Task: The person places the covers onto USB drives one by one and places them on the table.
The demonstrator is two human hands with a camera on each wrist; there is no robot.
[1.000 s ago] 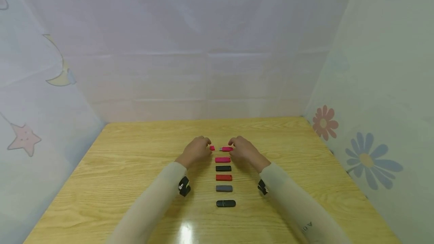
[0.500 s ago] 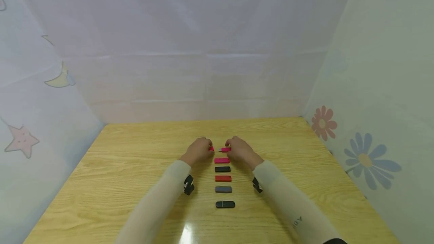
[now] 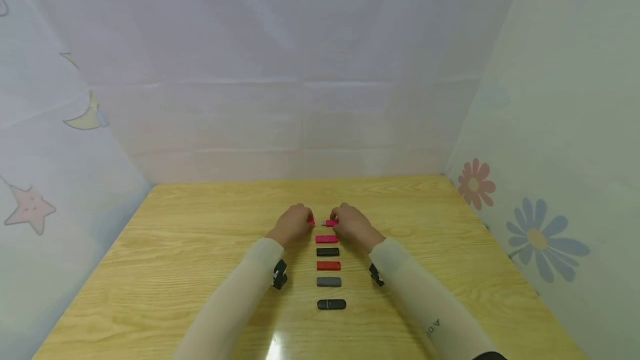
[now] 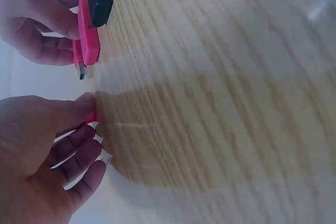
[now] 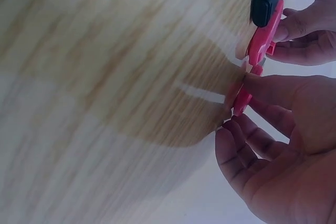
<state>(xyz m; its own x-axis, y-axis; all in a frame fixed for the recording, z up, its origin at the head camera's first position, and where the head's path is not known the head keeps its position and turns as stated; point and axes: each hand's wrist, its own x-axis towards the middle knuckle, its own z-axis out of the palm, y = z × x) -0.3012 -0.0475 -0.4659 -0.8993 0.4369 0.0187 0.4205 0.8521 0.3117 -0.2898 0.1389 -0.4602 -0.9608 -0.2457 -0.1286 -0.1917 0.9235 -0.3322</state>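
At the far end of a row of USB sticks, my left hand (image 3: 292, 224) pinches a small pink cap (image 3: 312, 220) between thumb and fingertips. Facing it, my right hand (image 3: 354, 225) pinches the body of an uncapped pink USB stick (image 3: 330, 223), whose bare metal plug points left toward the cap. A short gap separates cap and plug. In the left wrist view the thumb covers most of the cap (image 4: 91, 116). The right wrist view shows the thumb across the stick (image 5: 242, 101), close over the table, the other fingers curled below.
Nearer the body lie a capped pink USB stick (image 3: 326, 239), a black one (image 3: 327, 252), a red one (image 3: 328, 265), a grey one (image 3: 329, 281) and a rounded black one (image 3: 331, 304). All are on the wooden table (image 3: 200, 226), with cloth walls around.
Both hands have come inward. The left fingers have closed on the pink cap, and the right fingers and thumb have closed on the uncapped pink USB stick. The row has stayed in place.
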